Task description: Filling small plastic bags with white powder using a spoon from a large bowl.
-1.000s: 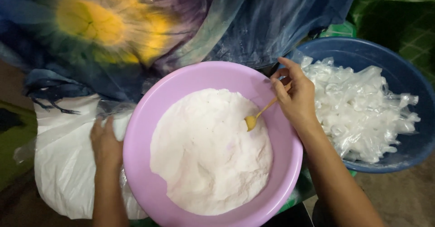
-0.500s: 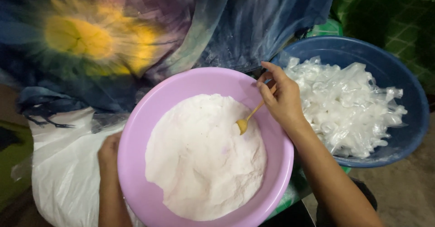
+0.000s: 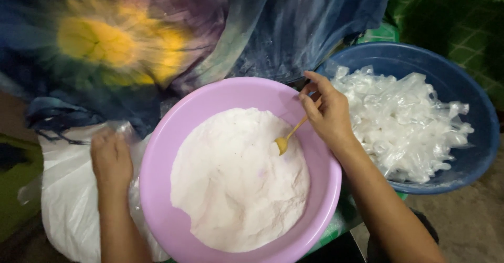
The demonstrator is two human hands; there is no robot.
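**Head view: spoon held in powder basin, other hand on white bag**

Head view. Right hand grasps the thin handle of a small yellow spoon, fingers pinched around the upper end of the handle. Spoon bowl rests on the white powder, near the upper right side of the heap. Powder fills most of a round pink basin, heaped, with a bare strip of basin wall showing around it. Right forearm crosses the basin rim from lower right.

Left hand lies palm down on a white plastic bag just left of the basin; fingers are blurred, so I cannot tell whether they grip the bag or only press on it. Bag touches the basin's left side.

Blue basin stands just right of the pink one, rims close together. It holds a pile of small clear plastic bags.

Tie-dyed cloth, blue with a yellow patch, hangs above both basins. Green checked fabric at upper right.
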